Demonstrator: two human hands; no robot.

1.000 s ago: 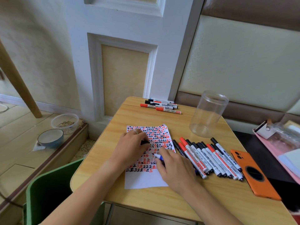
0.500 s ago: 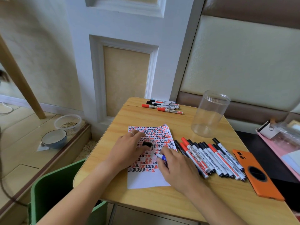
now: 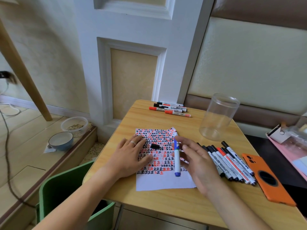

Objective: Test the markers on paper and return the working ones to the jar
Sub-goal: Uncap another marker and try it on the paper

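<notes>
Your left hand (image 3: 131,153) lies flat on the paper (image 3: 163,166). Your right hand (image 3: 197,161), fingers spread, loosely pinches a blue marker (image 3: 177,156) over the paper; its black cap (image 3: 155,145) lies there. Recap firmly before the jar (image 3: 218,117).

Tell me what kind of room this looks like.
Probably a room in a home: a small wooden table against a padded wall panel, pet-style bowls on the floor, a phone lying beside markers.

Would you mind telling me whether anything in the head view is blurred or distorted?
In the head view, the right hand is motion-blurred at its fingers, while the left hand and the paper look sharp; wide-angle distortion bends the wall panelling, and the jar leans outward.
</notes>
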